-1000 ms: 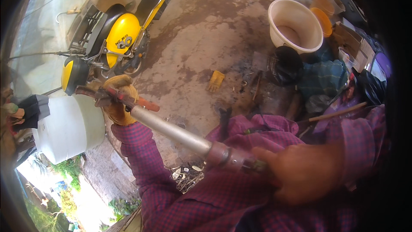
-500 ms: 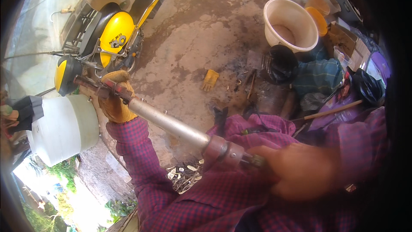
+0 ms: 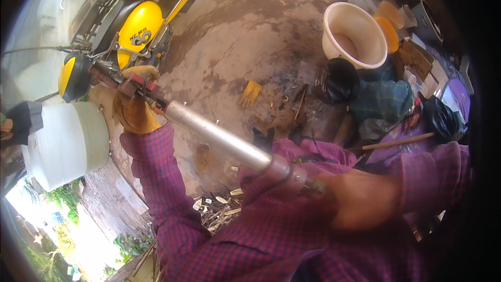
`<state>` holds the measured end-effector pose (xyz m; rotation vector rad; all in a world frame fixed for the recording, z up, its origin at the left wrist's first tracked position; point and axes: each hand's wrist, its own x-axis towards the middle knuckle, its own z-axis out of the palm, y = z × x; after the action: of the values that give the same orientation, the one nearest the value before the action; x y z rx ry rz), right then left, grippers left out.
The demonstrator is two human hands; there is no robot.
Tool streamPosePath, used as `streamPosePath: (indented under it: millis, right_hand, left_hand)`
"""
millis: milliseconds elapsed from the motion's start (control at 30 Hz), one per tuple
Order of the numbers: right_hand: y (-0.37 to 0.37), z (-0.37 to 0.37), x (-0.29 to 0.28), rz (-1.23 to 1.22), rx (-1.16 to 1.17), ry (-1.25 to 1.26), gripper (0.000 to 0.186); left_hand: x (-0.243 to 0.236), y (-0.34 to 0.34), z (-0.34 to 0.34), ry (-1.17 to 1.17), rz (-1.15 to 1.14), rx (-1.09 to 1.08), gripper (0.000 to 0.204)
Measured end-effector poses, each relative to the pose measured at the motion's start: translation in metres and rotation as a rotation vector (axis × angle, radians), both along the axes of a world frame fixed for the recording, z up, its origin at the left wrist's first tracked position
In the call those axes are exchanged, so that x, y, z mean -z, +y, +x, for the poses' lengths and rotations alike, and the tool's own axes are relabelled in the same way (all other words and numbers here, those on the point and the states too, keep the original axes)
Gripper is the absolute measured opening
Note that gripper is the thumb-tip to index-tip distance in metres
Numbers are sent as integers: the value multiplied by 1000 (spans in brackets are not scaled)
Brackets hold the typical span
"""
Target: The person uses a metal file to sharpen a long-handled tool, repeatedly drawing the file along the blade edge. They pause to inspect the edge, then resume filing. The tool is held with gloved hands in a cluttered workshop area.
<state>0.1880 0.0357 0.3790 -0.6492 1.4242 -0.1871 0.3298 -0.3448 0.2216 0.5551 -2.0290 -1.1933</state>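
The right hand [image 3: 365,198], bare and blurry, is the nearer one, curled round the near end of the long metal tool [image 3: 219,136]. From those fingers, the tool points left and away, up the view. The left hand [image 3: 134,112], in a yellow work glove [image 3: 136,119], is wrapped round the far end, by the red part [image 3: 150,86]. Farther off, another yellow glove [image 3: 251,94] lies on the floor [image 3: 209,86].

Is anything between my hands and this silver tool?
Only the yellow glove comes between the left hand and the silver tool. Nothing visible blocks the bare right hand at the tool's near end, though blur hides contact.
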Motion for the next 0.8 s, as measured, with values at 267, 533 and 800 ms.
streamPosePath:
  millis: [267,533,800]
  right_hand:
    - [8,-3,21,-104,22,22,67]
    - [-9,1,19,53,63,141,55]
    - [-9,9,32,55,86,269,36]
  left_hand:
    - [-10,10,-6,83,215,-3,62]
    - [-17,5,-3,105,262,49,55]
    - [-13,-1,-1,86,205,10,49]
